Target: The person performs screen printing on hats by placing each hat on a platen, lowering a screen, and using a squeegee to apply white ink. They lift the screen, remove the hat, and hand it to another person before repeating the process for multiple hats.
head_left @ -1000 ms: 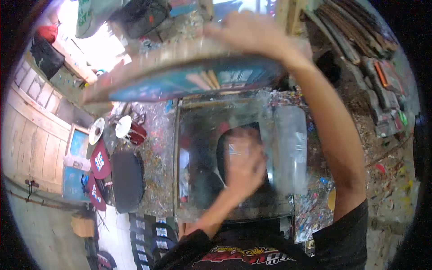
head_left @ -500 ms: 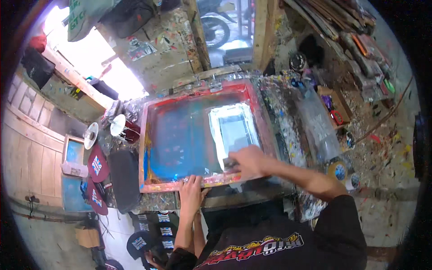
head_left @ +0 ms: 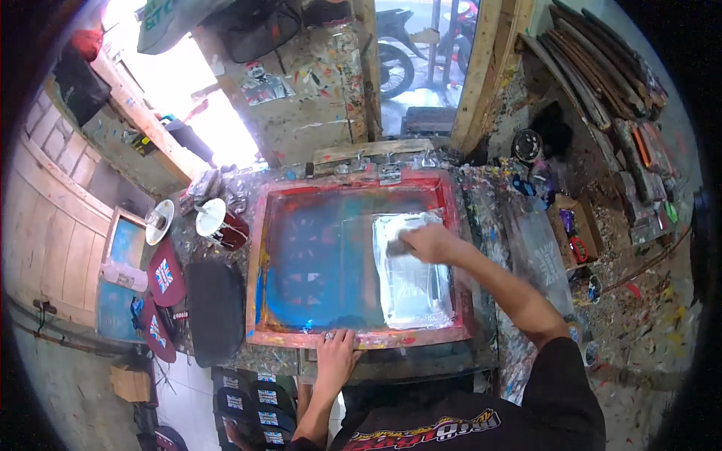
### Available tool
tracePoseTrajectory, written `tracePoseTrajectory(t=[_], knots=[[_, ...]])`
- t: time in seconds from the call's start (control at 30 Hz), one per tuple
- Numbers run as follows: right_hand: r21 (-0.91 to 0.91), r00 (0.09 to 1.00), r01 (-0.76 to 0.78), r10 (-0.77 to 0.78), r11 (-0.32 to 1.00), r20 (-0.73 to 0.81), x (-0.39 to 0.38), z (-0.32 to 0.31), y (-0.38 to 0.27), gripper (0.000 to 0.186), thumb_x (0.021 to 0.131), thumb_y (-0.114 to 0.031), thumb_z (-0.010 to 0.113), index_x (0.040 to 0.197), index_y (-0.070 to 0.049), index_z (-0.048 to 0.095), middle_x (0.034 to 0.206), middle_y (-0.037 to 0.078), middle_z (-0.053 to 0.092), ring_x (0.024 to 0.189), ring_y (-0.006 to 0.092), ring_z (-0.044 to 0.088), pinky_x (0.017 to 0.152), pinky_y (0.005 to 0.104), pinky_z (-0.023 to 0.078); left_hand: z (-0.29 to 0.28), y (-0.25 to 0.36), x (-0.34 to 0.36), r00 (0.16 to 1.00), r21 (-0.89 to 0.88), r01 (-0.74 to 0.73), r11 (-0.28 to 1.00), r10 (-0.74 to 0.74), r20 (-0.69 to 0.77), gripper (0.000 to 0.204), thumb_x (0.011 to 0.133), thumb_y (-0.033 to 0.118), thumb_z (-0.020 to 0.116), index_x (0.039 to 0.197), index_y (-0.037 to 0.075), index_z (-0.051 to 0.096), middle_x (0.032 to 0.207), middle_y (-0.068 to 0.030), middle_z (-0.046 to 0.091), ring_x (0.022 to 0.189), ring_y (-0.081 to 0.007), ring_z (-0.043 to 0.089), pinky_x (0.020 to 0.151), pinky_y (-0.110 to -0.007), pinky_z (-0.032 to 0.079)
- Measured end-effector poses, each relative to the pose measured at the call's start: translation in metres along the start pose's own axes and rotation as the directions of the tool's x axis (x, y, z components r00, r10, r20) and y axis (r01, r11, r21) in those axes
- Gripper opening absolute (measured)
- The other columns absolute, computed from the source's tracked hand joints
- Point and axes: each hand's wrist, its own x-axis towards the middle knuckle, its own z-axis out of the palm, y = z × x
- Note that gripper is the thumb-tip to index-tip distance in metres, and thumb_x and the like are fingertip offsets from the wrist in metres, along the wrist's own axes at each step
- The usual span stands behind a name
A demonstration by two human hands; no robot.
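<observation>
In front of me lies a screen printing frame (head_left: 421, 340) with red, paint-stained wooden rails and a blue mesh (head_left: 316, 255). White ink (head_left: 421, 297) covers a rectangular patch on the mesh's right side. My right hand (head_left: 434, 244) is closed round a squeegee (head_left: 396, 243), blurred by motion, over the upper part of that patch. My left hand (head_left: 336, 355) grips the frame's near rail, its fingers lying over the top and a ring on one of them. What lies under the screen is hidden.
Left of the frame stand a dark red tub (head_left: 235, 231) with a white-smeared lid and a dark padded board (head_left: 213, 304). Maroon printed caps (head_left: 167, 274) lie farther left. Hinge clamps (head_left: 389, 171) line the far rail. An open cardboard box (head_left: 583, 225) sits at the right.
My right hand has moved the squeegee away from me, from the near side toward the patch's far part. White ink now covers the patch more fully. My left hand stays on the near rail.
</observation>
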Motion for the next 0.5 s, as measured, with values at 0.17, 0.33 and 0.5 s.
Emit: tracePoseTrajectory(t=[0.17, 0.33, 0.5], knots=[[-0.106, 0.966, -0.118, 0.09, 0.987, -0.242, 0.035, 0.018, 0.038, 0.031, 0.088, -0.01, 0.055, 0.12, -0.006, 0.057, 0.105, 0.018, 0.071, 0.102, 0.0402, 0.07, 0.096, 0.0602, 0.045, -0.005, 0.005, 0.005, 0.999, 0.013, -0.014, 1.0, 0.013, 0.035, 0.052, 0.075, 0.024, 0.084, 0.119, 0.007, 0.063, 0.112, -0.011, 0.065, 0.11, -0.0315, 0.064, 0.102, -0.05, 0.042], [0.011, 0.985, -0.07, 0.071, 0.997, -0.157, -0.056, 0.038, -0.032, 0.035, 0.088, -0.009, 0.06, 0.122, -0.007, 0.057, 0.104, 0.016, 0.07, 0.098, 0.0386, 0.07, 0.101, 0.0634, 0.042, -0.004, 0.007, 0.006, 0.998, -0.004, -0.015, 1.0, 0.015, 0.055, 0.05, 0.074, 0.024, 0.085, 0.117, 0.009, 0.063, 0.109, -0.0102, 0.064, 0.105, -0.0321, 0.065, 0.099, -0.048, 0.044], [0.087, 0.996, -0.075, 0.07, 0.993, 0.053, -0.12, 0.051, -0.1, 0.04, 0.088, -0.012, 0.066, 0.126, -0.008, 0.056, 0.11, 0.016, 0.068, 0.107, 0.035, 0.067, 0.103, 0.0662, 0.039, -0.02, 0.008, 0.013, 0.994, 0.029, -0.009, 1.0, 0.006, 0.105, 0.043, 0.075, 0.027, 0.085, 0.11, 0.009, 0.065, 0.103, -0.0098, 0.064, 0.099, -0.0317, 0.065, 0.092, -0.047, 0.045]])
